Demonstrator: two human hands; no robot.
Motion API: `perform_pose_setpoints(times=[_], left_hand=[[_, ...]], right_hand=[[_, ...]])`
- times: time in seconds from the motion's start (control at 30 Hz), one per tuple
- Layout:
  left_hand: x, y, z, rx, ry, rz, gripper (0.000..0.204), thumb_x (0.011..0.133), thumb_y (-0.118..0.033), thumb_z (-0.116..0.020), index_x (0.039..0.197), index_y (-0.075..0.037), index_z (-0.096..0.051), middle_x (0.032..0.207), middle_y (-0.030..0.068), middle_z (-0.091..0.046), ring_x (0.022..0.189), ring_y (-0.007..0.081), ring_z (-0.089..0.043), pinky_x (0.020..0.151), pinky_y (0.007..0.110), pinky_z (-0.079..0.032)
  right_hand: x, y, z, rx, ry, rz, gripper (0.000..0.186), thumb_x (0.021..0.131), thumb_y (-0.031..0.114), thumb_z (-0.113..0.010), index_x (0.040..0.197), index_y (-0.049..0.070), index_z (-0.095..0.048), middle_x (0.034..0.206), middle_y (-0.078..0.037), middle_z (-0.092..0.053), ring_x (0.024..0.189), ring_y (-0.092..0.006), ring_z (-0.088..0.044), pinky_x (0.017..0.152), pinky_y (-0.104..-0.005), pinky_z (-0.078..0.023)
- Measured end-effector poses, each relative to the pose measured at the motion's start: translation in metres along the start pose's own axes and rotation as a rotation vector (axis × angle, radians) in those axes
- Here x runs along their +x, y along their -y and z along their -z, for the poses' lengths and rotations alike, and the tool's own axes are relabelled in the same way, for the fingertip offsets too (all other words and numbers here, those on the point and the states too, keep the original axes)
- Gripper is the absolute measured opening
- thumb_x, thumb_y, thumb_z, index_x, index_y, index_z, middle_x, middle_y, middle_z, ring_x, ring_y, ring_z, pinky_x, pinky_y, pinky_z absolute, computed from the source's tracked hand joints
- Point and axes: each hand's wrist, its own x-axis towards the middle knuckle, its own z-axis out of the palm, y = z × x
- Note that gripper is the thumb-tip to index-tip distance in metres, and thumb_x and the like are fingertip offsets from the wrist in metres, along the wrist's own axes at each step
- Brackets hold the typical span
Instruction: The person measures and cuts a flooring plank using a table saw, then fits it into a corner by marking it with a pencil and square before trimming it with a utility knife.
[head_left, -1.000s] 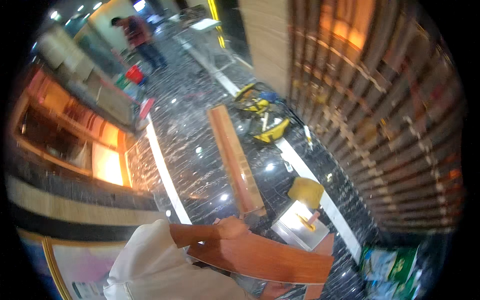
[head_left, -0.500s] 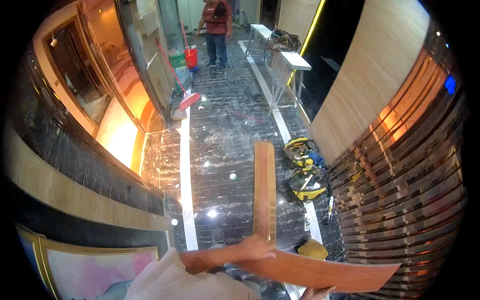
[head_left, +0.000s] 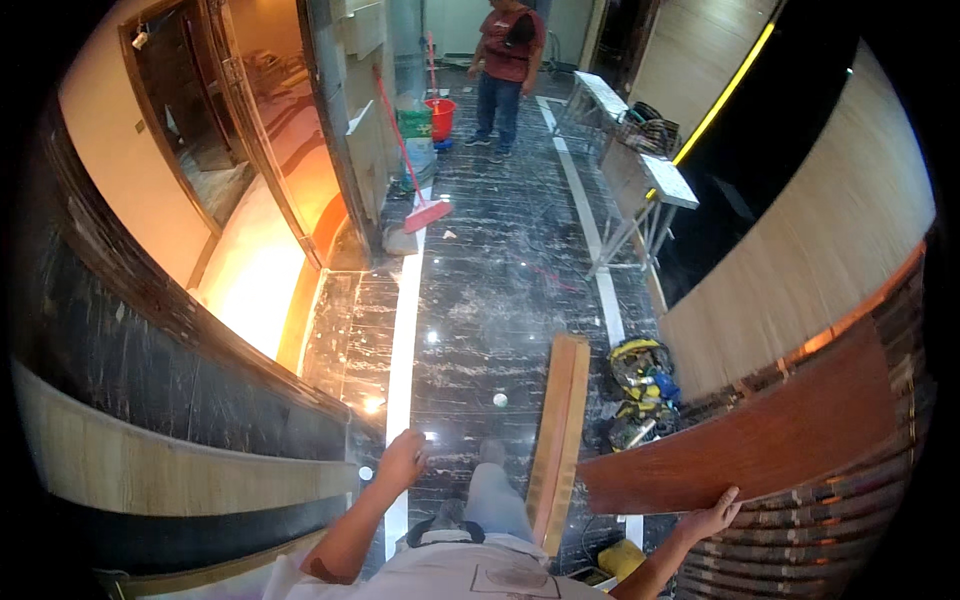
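Observation:
A long reddish-brown board (head_left: 740,430) slants up to the right, raised off the floor. My right hand (head_left: 708,520) grips its lower edge, with the fingers partly hidden against the board. My left hand (head_left: 404,460) is apart from the board, over the white floor strip, its fingers loosely curled and nothing visible in them. Between my hands, a long wooden plank (head_left: 560,440) with a reddish middle band lies on the dark floor.
Yellow-and-black tool bags (head_left: 640,385) lie by the right wall. A yellow object (head_left: 620,560) sits near my right forearm. Farther off are a red broom (head_left: 428,214), a red bucket (head_left: 440,118), trestle benches (head_left: 655,180) and a standing person (head_left: 505,75).
My left hand has let go of the board and moved left. With my right hand on it, the board has risen and tilted up to the right. The view has shifted.

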Motion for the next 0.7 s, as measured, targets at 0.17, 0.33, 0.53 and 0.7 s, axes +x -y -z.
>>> perform_pose_setpoints(times=[0.17,0.33,0.53,0.7], left_hand=[[0.011,0.096,-0.031,0.043,0.095,0.384,0.026,0.092,-0.028,-0.076,0.102,-0.005,-0.076,0.113,0.022,-0.07,0.107,0.0413,-0.067,0.093,0.05,-0.055],[-0.039,0.197,-0.098,-0.122,0.109,0.678,0.026,0.092,-0.024,-0.065,0.105,-0.005,-0.076,0.107,0.0259,-0.074,0.103,0.0446,-0.071,0.09,0.052,-0.057],[-0.146,0.174,-0.114,-0.223,0.629,0.758,0.049,0.089,-0.042,-0.071,0.128,-0.012,-0.073,0.129,0.0216,-0.072,0.122,0.04,-0.068,0.104,0.05,-0.053],[-0.053,0.126,-0.144,-0.499,0.324,1.074,0.056,0.082,-0.047,-0.075,0.121,-0.007,-0.075,0.125,0.0263,-0.072,0.118,0.0453,-0.068,0.099,0.052,-0.054]], right_hand=[[0.003,-0.059,-0.163,-0.4,0.488,0.263,0.052,0.105,0.036,-0.068,0.138,-0.004,-0.063,0.124,-0.024,-0.069,0.11,-0.0353,-0.066,0.102,-0.0492,-0.051],[-0.012,-0.171,-0.332,-1.002,0.621,0.647,0.049,0.096,0.05,-0.077,0.098,0.001,-0.075,0.064,-0.019,-0.063,0.061,-0.0337,-0.063,0.07,-0.0432,-0.056],[-0.129,-0.211,-0.506,-0.648,1.183,0.702,0.05,0.093,0.06,-0.074,0.085,0.011,-0.067,0.059,-0.016,-0.054,0.053,-0.0399,-0.055,0.051,-0.0499,-0.045],[-0.198,-0.196,-0.642,-0.656,1.591,0.578,0.049,0.093,0.053,-0.078,0.085,0.008,-0.061,0.064,-0.017,-0.052,0.059,-0.0407,-0.052,0.055,-0.0495,-0.042]])
